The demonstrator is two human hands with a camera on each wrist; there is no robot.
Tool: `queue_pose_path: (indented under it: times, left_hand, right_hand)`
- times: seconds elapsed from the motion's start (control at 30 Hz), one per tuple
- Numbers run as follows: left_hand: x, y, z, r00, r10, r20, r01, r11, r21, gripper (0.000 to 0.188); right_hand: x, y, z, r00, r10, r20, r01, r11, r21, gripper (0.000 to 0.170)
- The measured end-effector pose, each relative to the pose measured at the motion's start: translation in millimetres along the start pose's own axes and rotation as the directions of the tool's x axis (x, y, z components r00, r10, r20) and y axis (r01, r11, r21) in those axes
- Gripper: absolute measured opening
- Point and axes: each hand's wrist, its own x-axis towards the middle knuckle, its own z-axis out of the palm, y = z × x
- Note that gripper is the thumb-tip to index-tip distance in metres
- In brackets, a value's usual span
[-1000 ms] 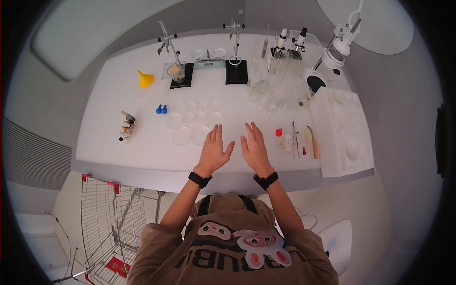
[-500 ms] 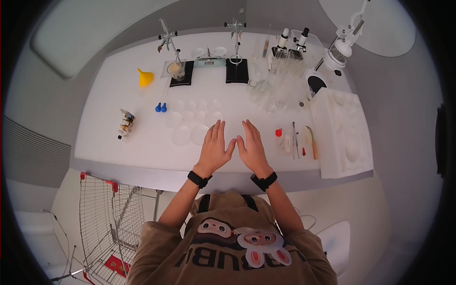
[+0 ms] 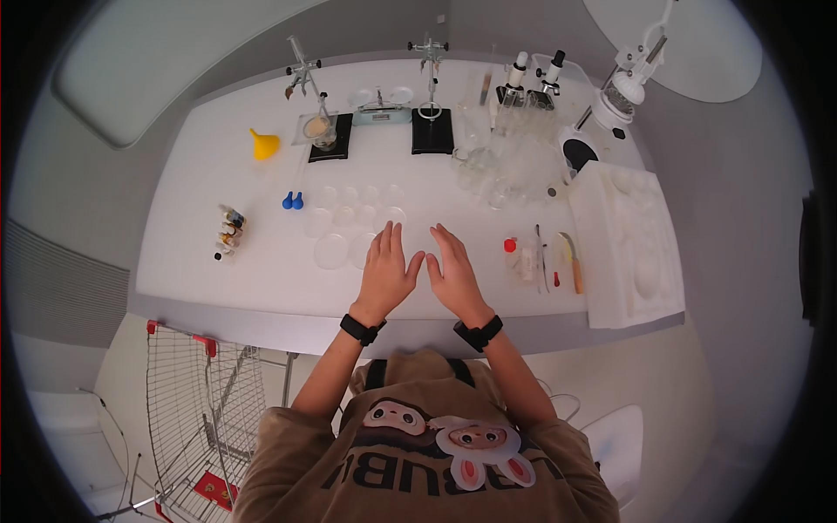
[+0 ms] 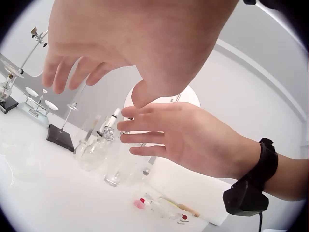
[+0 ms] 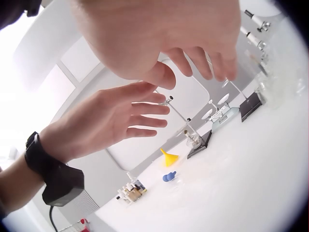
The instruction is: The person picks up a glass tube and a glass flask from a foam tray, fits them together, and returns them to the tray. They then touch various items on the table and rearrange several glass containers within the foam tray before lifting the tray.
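Both hands hover over the front of the white table, palms facing each other and holding nothing. The left hand (image 3: 384, 275) has its fingers straight and pointing to the back, overlapping the nearest clear petri dishes (image 3: 330, 252) in the head view. Just to its right is the right hand (image 3: 455, 277), fingers extended likewise. A narrow gap separates the two thumbs in the head view. From the left wrist camera, the right hand (image 4: 193, 137) shows with its fingers slightly spread; the right wrist view shows the left hand (image 5: 106, 118) the same way.
Dropper bottles (image 3: 230, 232), blue rubber bulbs (image 3: 293, 200) and a yellow funnel (image 3: 264, 146) lie left. Iron stands (image 3: 432, 131) and a balance (image 3: 382, 115) stand behind. Right are glassware (image 3: 523, 161), small tools (image 3: 576, 275) and a white foam tray (image 3: 623, 296). A shopping cart (image 3: 209, 383) stands front left.
The hands have drawn closer together, the right one shifting left towards the other. Both have also drifted slightly left; the things on the table have stayed in place.
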Motion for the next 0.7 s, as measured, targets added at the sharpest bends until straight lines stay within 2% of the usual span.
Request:
queue_pose_path:
  times: [0.07,0.17,0.27,0.37,0.4,0.47,0.53,0.57,0.6,0.63,0.7]
  left_hand:
    - [1,0,1,1.0,-0.013,0.016,0.012,0.999,0.043,0.062]
    - [2,4,-2,1.0,0.013,0.013,-0.012,1.0,-0.026,0.061]
    - [-1,1,4,1.0,0.002,0.031,-0.002,1.0,0.008,0.059]
    - [-5,1,10,0.999,-0.025,0.045,0.025,1.0,-0.014,0.057]
    - [-11,-5,18,0.998,-0.021,0.052,0.022,1.0,-0.016,0.057]
    - [-20,-20,29,0.977,-0.2,0.072,0.191,0.975,0.115,0.053]
    - [-27,-28,29,0.969,-0.221,0.114,0.214,0.974,0.078,0.051]
    - [-33,-30,26,0.955,-0.259,0.144,0.255,0.966,0.047,0.05]
    - [-38,-36,26,0.971,-0.221,0.096,0.212,0.972,0.097,0.038]
    - [-41,-44,24,0.97,-0.223,0.094,0.214,0.972,0.095,0.038]
    - [-47,-58,21,0.927,-0.328,0.18,0.327,0.944,0.039,0.026]
  right_hand:
    - [3,4,-1,1.0,0.005,-0.003,-0.005,0.999,-0.037,0.048]
    - [-4,3,-4,1.0,0.024,-0.001,-0.024,0.999,-0.049,0.049]
    - [-5,10,-7,0.999,0.052,0.008,-0.052,0.996,-0.073,0.051]
    - [-10,15,-12,0.997,0.058,-0.046,-0.062,0.996,-0.07,0.047]
    - [-13,24,-11,0.997,0.063,-0.037,-0.066,0.995,-0.077,0.04]
    - [-23,40,-12,0.996,0.08,-0.04,-0.084,0.993,-0.088,0.033]
    - [-37,55,-16,0.95,0.305,0.059,-0.291,0.94,-0.178,0.019]
    - [-46,64,-17,0.947,0.316,0.059,-0.301,0.936,-0.181,0.019]
    - [-53,74,-19,0.943,0.333,0.017,-0.322,0.923,-0.211,0.016]
    - [-57,84,-22,0.939,0.342,-0.025,-0.337,0.91,-0.24,0.013]
    - [-65,95,-32,0.925,0.38,0.017,-0.363,0.896,-0.258,0.012]
